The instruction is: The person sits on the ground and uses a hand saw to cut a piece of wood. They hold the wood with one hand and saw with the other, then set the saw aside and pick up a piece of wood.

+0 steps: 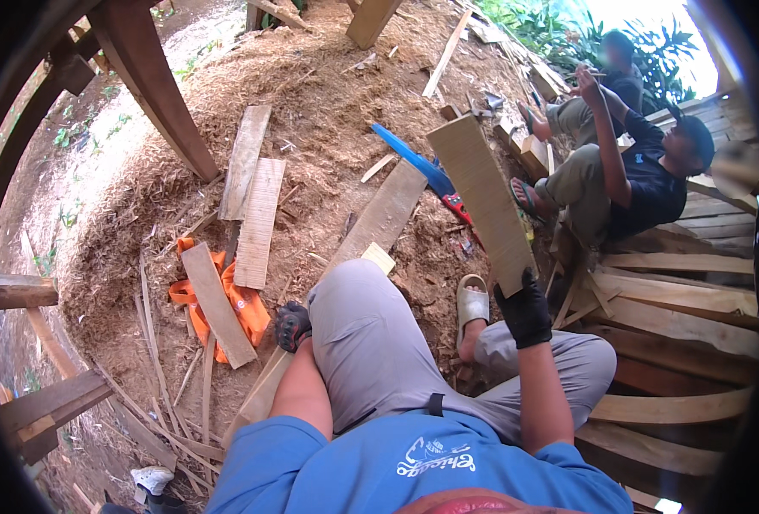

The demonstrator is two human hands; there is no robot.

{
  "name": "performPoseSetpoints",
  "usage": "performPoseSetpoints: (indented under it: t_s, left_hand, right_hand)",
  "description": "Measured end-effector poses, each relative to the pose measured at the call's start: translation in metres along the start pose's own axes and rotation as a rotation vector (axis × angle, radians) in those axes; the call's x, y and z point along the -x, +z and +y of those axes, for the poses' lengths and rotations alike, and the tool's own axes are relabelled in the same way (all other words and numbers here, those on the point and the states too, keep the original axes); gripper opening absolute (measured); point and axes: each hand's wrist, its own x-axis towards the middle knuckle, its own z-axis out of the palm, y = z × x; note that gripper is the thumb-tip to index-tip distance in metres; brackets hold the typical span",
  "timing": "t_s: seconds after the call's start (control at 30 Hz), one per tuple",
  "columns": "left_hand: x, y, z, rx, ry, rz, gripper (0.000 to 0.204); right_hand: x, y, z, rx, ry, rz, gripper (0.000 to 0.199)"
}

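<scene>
My right hand (525, 315), in a black glove, grips the lower end of a flat wooden board (481, 201) that is raised at a slant above the ground. In a dark patterned glove, my left hand (292, 326) is closed beside my left knee; whatever its fingers hold, if anything, is hidden. A long plank (381, 212) lies on the ground, running under my left leg. Past its far end rests a handsaw with a blue blade (412, 159) and a red handle, partly behind the raised board.
Left of my knee, short boards (259, 224) lie near an orange cloth bag (248, 310). Wood shavings (328, 111) cover the ground. A heavy timber post (152, 81) leans at upper left. Two people (606, 184) sit at right, close to stacked planks (679, 321).
</scene>
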Motion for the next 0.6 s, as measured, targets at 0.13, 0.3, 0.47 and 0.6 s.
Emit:
performPoseSetpoints:
  t_s: [0.13,0.3,0.47,0.6]
  left_hand:
    - [-0.01,0.004,-0.011,-0.01,0.006,0.073,0.052]
    - [-0.006,0.008,-0.004,-0.027,0.017,0.037,0.052]
    - [-0.009,0.005,-0.014,-0.028,0.02,0.046,0.052]
    - [-0.005,0.017,-0.002,-0.001,0.047,-0.005,0.051]
  right_hand:
    - [-0.023,0.024,0.043,-0.033,0.128,0.022,0.043]
    - [-0.075,0.056,0.081,-0.178,0.222,0.077,0.036]
    - [-0.103,0.14,0.111,-0.128,0.146,-0.157,0.041]
    - [-0.099,0.097,0.113,0.188,0.32,-0.006,0.044]
